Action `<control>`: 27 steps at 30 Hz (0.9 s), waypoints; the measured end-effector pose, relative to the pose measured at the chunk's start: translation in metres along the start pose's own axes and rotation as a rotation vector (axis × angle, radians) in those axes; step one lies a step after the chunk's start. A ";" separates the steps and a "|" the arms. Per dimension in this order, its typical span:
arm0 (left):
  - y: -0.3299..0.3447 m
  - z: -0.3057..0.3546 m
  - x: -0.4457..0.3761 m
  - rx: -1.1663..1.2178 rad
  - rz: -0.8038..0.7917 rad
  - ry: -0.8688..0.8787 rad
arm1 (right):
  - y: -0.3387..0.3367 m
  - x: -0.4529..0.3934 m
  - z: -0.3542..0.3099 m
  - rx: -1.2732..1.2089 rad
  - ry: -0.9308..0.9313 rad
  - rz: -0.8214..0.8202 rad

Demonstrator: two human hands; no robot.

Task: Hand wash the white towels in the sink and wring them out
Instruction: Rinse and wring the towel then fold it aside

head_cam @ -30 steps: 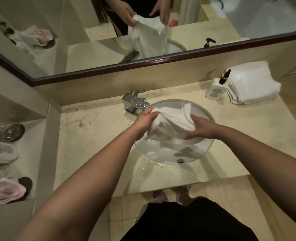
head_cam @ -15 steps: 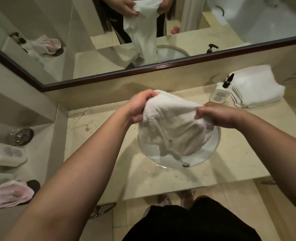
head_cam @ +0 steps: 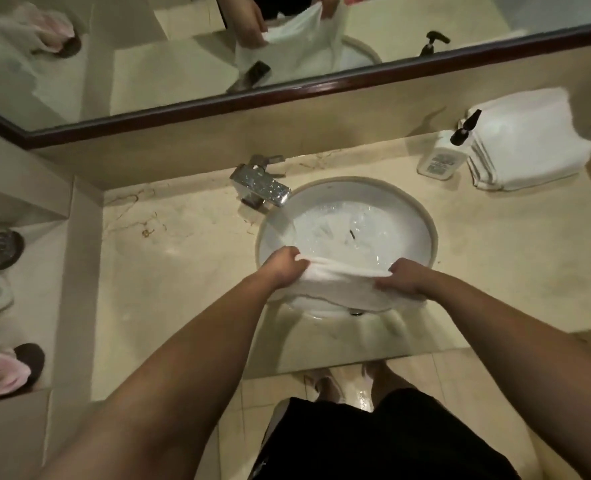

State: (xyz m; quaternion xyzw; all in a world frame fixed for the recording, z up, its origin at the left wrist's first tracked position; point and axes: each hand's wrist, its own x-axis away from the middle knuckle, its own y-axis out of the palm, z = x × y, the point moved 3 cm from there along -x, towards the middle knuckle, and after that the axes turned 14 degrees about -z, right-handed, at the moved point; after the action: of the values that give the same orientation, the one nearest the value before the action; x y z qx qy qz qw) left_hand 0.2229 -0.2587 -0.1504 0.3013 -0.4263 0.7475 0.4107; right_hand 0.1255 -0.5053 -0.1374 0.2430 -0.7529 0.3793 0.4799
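The white towel (head_cam: 342,289) is gathered into a loose roll and held over the near rim of the sink (head_cam: 425,216), above the basin rather than in the water. Its long axis runs side to side, roughly level, from one hand to the other. The left hand (head_cam: 282,271) grips the left end with fingers curled over the top of the roll; the right hand (head_cam: 403,280) grips the right end in the same way, fingers wrapped down over the cloth. Each hand sits at one end of the axis, so neither is nearer; the span of towel between them is free and sags slightly toward the person. This arrangement suits a wringing twist, with the hands turning in opposite directions about the axis. The lower edge of the towel appears to hang just above the overflow fitting (head_cam: 355,311), though contact cannot be confirmed. The faucet (head_cam: 263,185) stands at the far left of the basin.
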 end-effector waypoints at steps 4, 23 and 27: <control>0.010 0.006 -0.026 0.114 0.168 0.023 | -0.011 -0.038 0.013 -0.142 0.008 0.212; 0.082 -0.010 -0.211 -0.391 0.457 0.294 | -0.022 -0.241 0.003 0.509 -0.447 0.429; 0.080 -0.019 -0.245 -0.364 0.443 0.238 | -0.017 -0.275 0.015 0.467 -0.438 0.429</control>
State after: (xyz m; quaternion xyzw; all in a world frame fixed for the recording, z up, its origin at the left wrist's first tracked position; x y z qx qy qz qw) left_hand 0.2688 -0.3535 -0.3867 0.0326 -0.5574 0.7602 0.3321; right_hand 0.2463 -0.5269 -0.3848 0.2579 -0.7648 0.5713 0.1490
